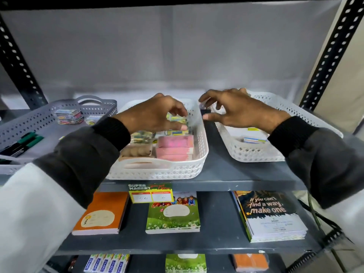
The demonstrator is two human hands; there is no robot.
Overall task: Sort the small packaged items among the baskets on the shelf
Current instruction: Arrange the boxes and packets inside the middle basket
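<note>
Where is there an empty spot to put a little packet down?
Bare room: the shelf strip between the middle basket and right basket, and the right basket's near floor. The middle basket is crowded with pink boxes.

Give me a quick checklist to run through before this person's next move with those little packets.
1. Left hand pinches a small clear packet: ok.
2. Packet is free of the middle white basket: cannot tell.
3. Right hand is empty, fingers spread: ok.
4. Right white basket has room: ok.
5. Grey basket is unblocked: ok.
6. Packet label is readable for sorting: not ok, blurred.
</note>
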